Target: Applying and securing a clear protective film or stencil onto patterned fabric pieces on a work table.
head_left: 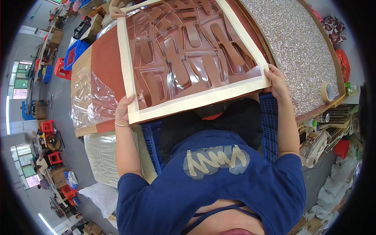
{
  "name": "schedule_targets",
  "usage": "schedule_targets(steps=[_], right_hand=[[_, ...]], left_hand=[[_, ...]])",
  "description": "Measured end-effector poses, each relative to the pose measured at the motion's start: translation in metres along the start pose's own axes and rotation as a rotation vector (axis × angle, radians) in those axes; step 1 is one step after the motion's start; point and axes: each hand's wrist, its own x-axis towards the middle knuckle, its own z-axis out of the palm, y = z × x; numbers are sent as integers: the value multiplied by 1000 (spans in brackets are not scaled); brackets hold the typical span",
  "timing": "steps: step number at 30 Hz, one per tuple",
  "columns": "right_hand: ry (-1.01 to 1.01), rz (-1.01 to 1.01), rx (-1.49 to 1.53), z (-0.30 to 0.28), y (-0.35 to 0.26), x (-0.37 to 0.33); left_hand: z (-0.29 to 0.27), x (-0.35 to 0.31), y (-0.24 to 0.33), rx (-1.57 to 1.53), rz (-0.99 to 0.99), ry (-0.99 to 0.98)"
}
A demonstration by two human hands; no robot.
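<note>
A clear plastic template sheet (199,96) with a wide cream tape border spans the upper middle, above a reddish-brown sheet (105,58) on the table. Long strap-like shapes are cut through the clear part, and brown shows through them. My left hand (124,110) grips the near left corner, thumb on top of the tape. At the near right corner my right hand (277,81) pinches the border, its fingers partly hidden underneath. Another person's hand (116,11) touches the far left corner.
Crumpled clear film (92,100) lies at the table's left. On the right, a glittery silver sheet (301,47) carries a tape roll (326,93). Blue crates (269,125) stand below the table's near edge. A pale template sheet (100,154) lies at lower left; red stools (55,158) are farther left.
</note>
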Motion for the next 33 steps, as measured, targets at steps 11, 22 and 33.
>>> schedule_targets(steps=[11,22,33], right_hand=[[193,-231,-309,15,24,-13],[249,-272,-583,14,39,-14],[323,-177,-705,23,32,-17]], left_hand=[[-7,8,-29,436,308,411],[-16,14,-33,589,377,481],[-10,15,-43,808,450,620]])
